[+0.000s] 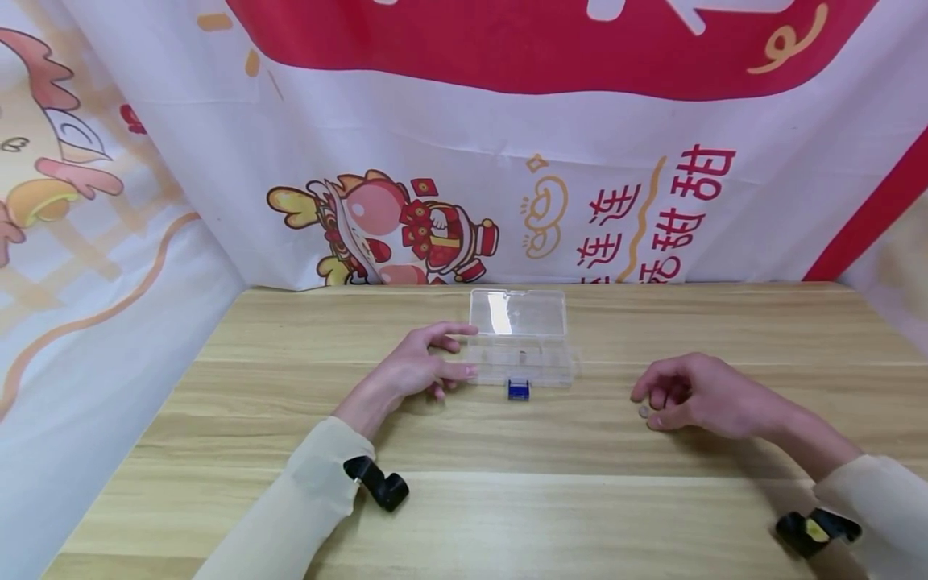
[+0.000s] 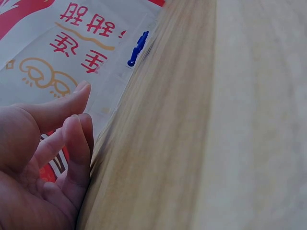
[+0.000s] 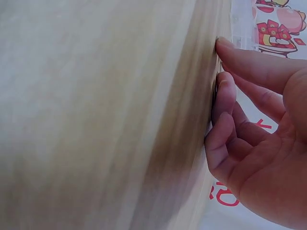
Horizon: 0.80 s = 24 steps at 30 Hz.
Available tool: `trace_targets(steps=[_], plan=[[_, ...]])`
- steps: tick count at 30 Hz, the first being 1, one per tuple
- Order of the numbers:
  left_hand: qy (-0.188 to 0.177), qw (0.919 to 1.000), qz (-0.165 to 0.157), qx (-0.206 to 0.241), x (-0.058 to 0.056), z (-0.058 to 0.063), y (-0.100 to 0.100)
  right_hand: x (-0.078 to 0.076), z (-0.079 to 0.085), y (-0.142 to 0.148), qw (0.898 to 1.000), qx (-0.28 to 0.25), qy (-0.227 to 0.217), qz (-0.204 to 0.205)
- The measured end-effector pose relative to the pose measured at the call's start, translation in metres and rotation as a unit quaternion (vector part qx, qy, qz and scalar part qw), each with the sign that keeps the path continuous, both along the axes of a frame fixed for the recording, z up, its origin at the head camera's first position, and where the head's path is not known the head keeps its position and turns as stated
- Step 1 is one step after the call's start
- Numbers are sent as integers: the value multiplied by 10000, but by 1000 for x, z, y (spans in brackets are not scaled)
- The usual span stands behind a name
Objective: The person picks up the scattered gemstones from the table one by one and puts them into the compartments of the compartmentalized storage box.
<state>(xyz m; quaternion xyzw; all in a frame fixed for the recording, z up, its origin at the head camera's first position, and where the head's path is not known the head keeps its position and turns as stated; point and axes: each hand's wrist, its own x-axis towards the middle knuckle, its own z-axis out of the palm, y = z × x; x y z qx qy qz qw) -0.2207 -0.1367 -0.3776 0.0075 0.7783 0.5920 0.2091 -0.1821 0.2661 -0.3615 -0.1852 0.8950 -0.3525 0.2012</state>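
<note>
A clear plastic box (image 1: 486, 373) stands on the table with its transparent lid (image 1: 540, 312) raised at the back. At its front hangs a blue latch (image 1: 518, 390), also in the left wrist view as a blue clip (image 2: 138, 49). My left hand (image 1: 420, 362) is at the box's left end, thumb and index finger spread at its edge. To the right, my right hand (image 1: 706, 399) rests low on the table. A small round grey disc (image 1: 643, 412) lies between its thumb and index fingertips; the right wrist view does not show the disc clearly.
A small dark thing (image 1: 523, 355) sits inside the box; its kind is unclear. The wood-grain table (image 1: 464, 515) runs back to a printed white and red cloth (image 1: 406, 121). Another printed cloth (image 1: 87, 354) hangs along the left side.
</note>
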Motion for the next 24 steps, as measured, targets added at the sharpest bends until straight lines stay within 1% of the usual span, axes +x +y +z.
trace_targets(steps=[8,13,15,20,24], plan=[[-22,10000,16,-8,1,0,0,0,1,-3,10000,2,-9,-38],[-20,10000,10,-16,1,1,0,-3,1,-3,9999,125,55,-83],[-18,10000,6,-14,0,0,0,-4,0,-4,9998,128,44,-157],[10,10000,-22,-20,0,0,0,-6,2,-7,9990,-89,-35,-436],[30,10000,-27,-11,-1,-1,0,-7,2,-11,9980,-224,56,-588]])
